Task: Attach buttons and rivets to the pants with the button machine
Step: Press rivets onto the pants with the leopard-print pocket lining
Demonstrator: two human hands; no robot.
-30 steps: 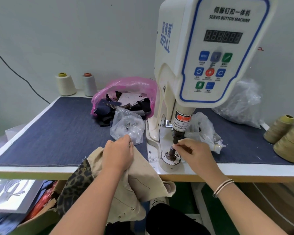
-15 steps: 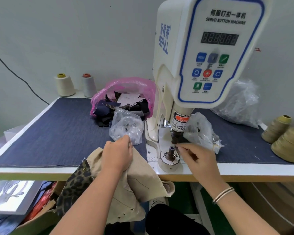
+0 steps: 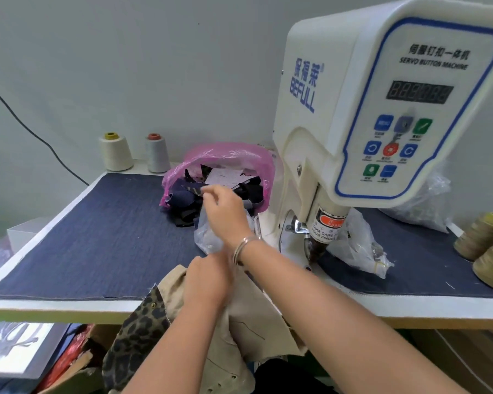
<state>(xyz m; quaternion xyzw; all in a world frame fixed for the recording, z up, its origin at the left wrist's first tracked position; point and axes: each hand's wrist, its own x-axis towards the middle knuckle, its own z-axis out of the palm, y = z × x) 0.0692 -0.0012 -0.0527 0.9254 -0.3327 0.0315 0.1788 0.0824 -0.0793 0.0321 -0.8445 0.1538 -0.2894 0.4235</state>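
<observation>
The beige pants (image 3: 256, 319) hang bunched over the front edge of the surface (image 3: 54, 305), just left of the button machine's base, with a leopard-print lining (image 3: 137, 331) showing on their left side. The left hand (image 3: 208, 282) rests on top of the cloth at the edge, fingers curled down into the fabric and gripping it. The right hand (image 3: 225, 209) reaches across above the left one, its wrist wearing a silver bracelet (image 3: 244, 248), and hovers over a clear plastic bag (image 3: 208, 237) lying beside the machine; its fingertips are pinched together, but whether something small sits between them I cannot tell. The white servo button machine (image 3: 382, 109) stands at the right, its panel of coloured keys facing out and its dark punch (image 3: 316, 251) pointing down toward the base. Behind the right hand a pink plastic bag (image 3: 228, 157) holds dark fabric scraps. Another clear bag (image 3: 362, 245) lies just right of the punch. A denim sheet (image 3: 97, 237) covers the surface. Two thread cones (image 3: 116, 152) stand at the back left corner, and tan cones (image 3: 481, 237) at the right edge.
</observation>
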